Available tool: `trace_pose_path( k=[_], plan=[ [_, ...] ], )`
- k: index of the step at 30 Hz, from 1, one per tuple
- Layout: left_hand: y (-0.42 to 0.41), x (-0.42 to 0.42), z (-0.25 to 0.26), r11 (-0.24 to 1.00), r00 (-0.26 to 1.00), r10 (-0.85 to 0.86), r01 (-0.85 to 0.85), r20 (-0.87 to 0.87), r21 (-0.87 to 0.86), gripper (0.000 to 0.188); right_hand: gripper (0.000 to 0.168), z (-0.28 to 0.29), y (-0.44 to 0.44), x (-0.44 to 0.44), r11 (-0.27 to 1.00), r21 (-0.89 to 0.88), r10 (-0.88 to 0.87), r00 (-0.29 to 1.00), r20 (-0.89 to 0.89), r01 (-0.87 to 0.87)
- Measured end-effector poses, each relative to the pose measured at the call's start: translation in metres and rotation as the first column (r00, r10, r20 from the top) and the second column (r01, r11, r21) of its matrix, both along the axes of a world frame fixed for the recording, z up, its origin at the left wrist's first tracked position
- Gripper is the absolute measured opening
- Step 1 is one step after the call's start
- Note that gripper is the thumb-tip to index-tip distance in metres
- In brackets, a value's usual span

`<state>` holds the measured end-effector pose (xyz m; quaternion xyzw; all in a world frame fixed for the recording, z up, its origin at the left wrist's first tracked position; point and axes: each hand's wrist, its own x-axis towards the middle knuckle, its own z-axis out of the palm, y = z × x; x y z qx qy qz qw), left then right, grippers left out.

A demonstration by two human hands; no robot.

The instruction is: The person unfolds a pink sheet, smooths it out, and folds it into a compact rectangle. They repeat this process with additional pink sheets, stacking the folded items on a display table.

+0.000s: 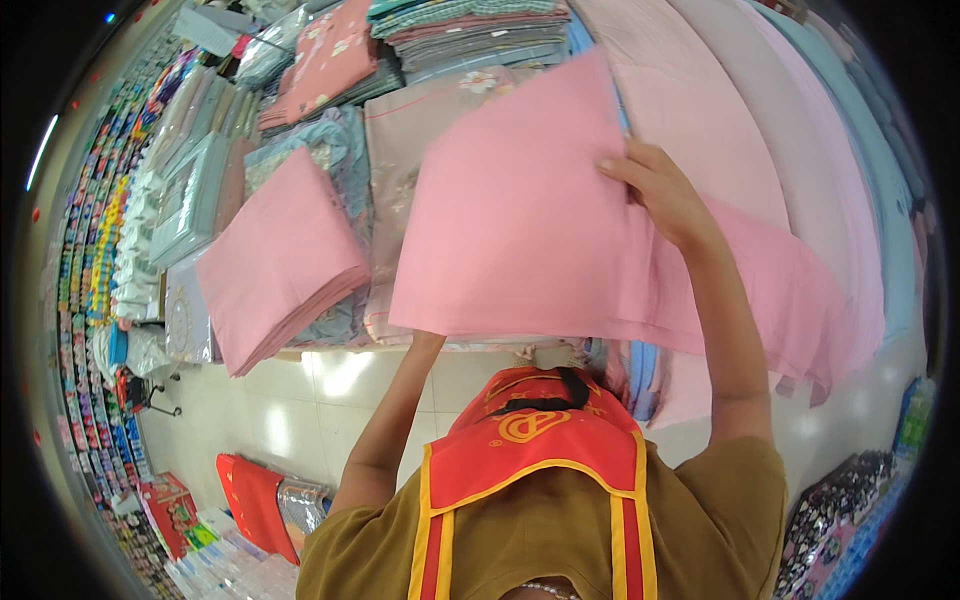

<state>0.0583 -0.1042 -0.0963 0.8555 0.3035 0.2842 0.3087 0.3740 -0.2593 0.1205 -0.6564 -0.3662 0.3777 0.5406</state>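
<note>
A pink cloth (517, 217), partly folded, is held up before me over the display of textiles. My right hand (652, 184) grips its right part near the upper corner, with the thumb on the front. The cloth's loose length spreads to the right, past my forearm. My left hand is hidden beneath or behind the cloth's lower left; only the wrist and forearm show, so its grip cannot be seen. To the left lies a thick folded pink cloth (285, 259). Under the held cloth is a beige floral textile (386, 195) with red lines.
Stacks of folded textiles (480, 45) stand at the far side, with a coral floral one (330, 56) beside them. Packaged bedding (195, 202) stands at left. Long pink and grey cloths (697, 105) drape at right. A shopping cart (139, 390) and stocked shelves are farther left.
</note>
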Motion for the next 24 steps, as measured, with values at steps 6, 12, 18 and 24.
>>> trace_pose_path(
  k=[6, 12, 18, 24],
  plan=[
    [-0.024, 0.003, -0.014, 0.982, 0.984, -0.140, 0.152, -0.109, 0.111, 0.045, 0.024, -0.202, -0.105, 0.034, 0.889, -0.189, -0.457, 0.830, -0.320, 0.417],
    [-0.028, 0.000, 0.002, 0.967, 0.953, -0.240, 0.252, -0.186, 0.044, 0.047, 0.023, -0.277, -0.115, 0.024, 0.863, -0.071, -0.501, 0.831, -0.244, 0.500],
    [-0.056, 0.027, 0.028, 0.997, 0.987, -0.079, 0.081, -0.143, 0.008, 0.041, 0.021, -0.213, -0.106, 0.050, 0.778, 0.141, -0.620, 0.785, 0.007, 0.613],
    [-0.056, 0.021, 0.033, 0.980, 0.946, -0.151, 0.182, -0.286, 0.084, 0.035, 0.024, -0.271, -0.126, 0.066, 0.795, -0.152, -0.503, 0.778, 0.377, 0.587]
  ],
)
